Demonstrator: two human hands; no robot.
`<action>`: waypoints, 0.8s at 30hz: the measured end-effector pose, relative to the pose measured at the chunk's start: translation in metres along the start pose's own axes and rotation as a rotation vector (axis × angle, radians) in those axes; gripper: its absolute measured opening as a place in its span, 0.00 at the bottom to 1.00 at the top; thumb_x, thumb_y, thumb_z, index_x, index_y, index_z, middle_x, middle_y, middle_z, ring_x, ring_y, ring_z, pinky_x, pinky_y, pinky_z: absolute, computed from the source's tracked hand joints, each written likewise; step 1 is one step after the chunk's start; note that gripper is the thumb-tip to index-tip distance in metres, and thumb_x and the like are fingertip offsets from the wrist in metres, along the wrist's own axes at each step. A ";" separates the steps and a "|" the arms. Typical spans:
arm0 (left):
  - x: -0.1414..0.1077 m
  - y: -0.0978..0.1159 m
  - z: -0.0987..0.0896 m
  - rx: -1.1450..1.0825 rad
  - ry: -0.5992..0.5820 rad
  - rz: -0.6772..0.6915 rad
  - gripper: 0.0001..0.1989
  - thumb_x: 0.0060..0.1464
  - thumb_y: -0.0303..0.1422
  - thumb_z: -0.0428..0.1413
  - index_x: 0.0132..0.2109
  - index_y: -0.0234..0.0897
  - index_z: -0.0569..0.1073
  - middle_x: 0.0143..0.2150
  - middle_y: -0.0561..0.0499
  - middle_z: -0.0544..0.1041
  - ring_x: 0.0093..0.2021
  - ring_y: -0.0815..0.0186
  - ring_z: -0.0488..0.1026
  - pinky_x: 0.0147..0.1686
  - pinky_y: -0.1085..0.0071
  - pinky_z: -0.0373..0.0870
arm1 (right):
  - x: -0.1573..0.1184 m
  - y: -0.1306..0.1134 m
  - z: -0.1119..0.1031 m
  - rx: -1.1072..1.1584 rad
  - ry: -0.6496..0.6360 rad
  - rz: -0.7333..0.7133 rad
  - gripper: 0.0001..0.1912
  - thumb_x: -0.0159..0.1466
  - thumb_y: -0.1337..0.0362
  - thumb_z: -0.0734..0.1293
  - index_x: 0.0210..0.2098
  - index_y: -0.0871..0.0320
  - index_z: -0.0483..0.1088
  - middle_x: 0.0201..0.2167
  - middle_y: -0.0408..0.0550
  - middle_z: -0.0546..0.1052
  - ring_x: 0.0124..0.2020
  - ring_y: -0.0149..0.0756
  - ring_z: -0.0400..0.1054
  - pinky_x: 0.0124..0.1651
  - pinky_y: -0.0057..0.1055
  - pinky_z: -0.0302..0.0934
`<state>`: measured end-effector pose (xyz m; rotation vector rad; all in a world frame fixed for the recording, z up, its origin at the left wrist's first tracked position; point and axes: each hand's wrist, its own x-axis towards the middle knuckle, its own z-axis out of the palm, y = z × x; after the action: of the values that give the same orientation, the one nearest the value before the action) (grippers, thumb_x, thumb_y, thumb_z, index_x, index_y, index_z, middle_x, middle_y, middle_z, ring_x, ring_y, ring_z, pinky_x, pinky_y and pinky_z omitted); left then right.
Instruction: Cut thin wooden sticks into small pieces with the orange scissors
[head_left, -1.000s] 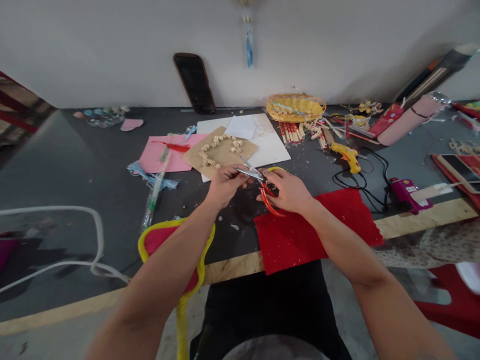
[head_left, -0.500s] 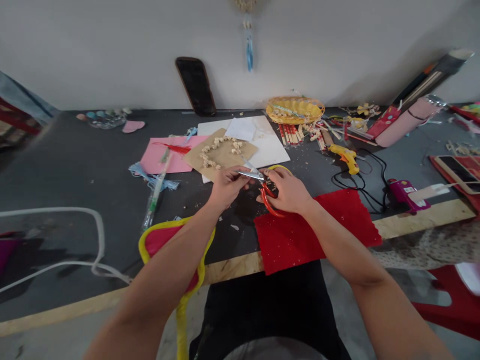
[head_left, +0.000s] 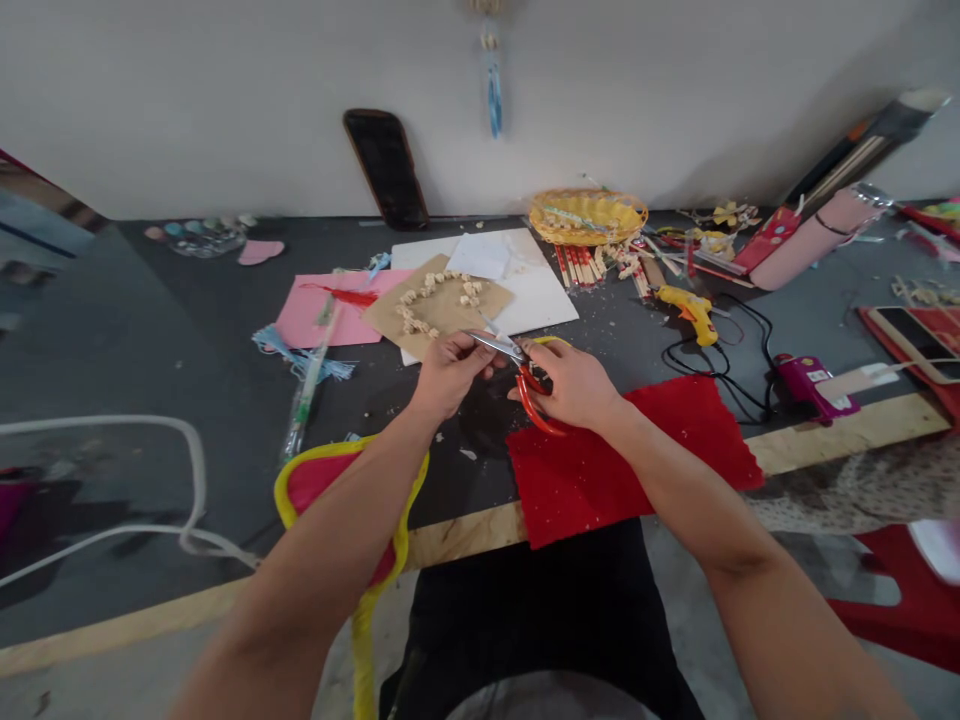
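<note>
In my right hand (head_left: 574, 385) is a pair of scissors (head_left: 534, 408) with red handles, its metal blades pointing left. The tips reach over my left hand (head_left: 450, 375), whose fingers are pinched together; what they hold is too small to make out. Just beyond the hands, small pale beige pieces form a curved row on a tan paper square (head_left: 381, 318). That square overlaps a white board (head_left: 551, 290) and a pink sheet (head_left: 292, 318). Under my right forearm lies a red cloth (head_left: 570, 490).
A yellow wicker basket (head_left: 544, 230) stands at the back near a yellow glue gun (head_left: 691, 312). To the right are a purple box (head_left: 814, 388) and a pink bottle (head_left: 814, 240). A phone (head_left: 386, 170) leans on the wall. A white cable (head_left: 196, 460) loops at left.
The scissor blades have tilted slightly and look a little more parted near my left fingers. Both hands stay in nearly the same place; the view has shifted a little.
</note>
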<state>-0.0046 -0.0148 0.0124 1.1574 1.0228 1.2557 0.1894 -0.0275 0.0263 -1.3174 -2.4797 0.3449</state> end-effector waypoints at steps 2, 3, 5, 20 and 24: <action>0.000 0.000 0.000 0.019 -0.010 0.005 0.16 0.41 0.42 0.67 0.28 0.32 0.77 0.23 0.50 0.76 0.20 0.73 0.66 0.20 0.76 0.61 | -0.001 -0.001 0.000 0.006 0.009 0.017 0.32 0.63 0.44 0.63 0.60 0.56 0.61 0.52 0.57 0.72 0.50 0.46 0.69 0.50 0.41 0.65; 0.000 -0.001 -0.001 0.025 -0.011 0.013 0.16 0.41 0.42 0.67 0.28 0.32 0.77 0.23 0.50 0.76 0.20 0.73 0.66 0.21 0.77 0.62 | -0.001 -0.001 0.000 0.012 0.015 0.019 0.32 0.63 0.45 0.63 0.60 0.56 0.61 0.52 0.56 0.72 0.50 0.46 0.69 0.50 0.40 0.65; 0.000 -0.002 -0.002 0.024 -0.018 0.029 0.15 0.42 0.41 0.67 0.29 0.32 0.77 0.23 0.50 0.76 0.21 0.73 0.67 0.21 0.77 0.62 | -0.001 0.001 -0.001 0.019 0.030 0.013 0.32 0.62 0.44 0.64 0.60 0.55 0.60 0.52 0.56 0.71 0.51 0.46 0.68 0.49 0.41 0.66; 0.001 -0.002 -0.006 -0.017 -0.103 -0.040 0.15 0.41 0.41 0.68 0.31 0.32 0.78 0.21 0.50 0.76 0.19 0.74 0.66 0.20 0.78 0.60 | 0.002 0.010 0.001 0.071 0.004 -0.072 0.36 0.61 0.43 0.65 0.61 0.58 0.60 0.53 0.58 0.70 0.54 0.48 0.65 0.54 0.42 0.64; 0.001 0.000 -0.003 0.009 -0.054 -0.019 0.16 0.41 0.42 0.67 0.29 0.32 0.77 0.21 0.50 0.75 0.19 0.74 0.65 0.19 0.77 0.60 | 0.001 0.003 -0.002 0.044 0.001 -0.039 0.34 0.63 0.44 0.63 0.60 0.58 0.61 0.52 0.58 0.71 0.52 0.47 0.68 0.51 0.41 0.65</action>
<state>-0.0080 -0.0139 0.0122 1.1794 0.9981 1.2001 0.1921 -0.0250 0.0271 -1.2503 -2.4794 0.3873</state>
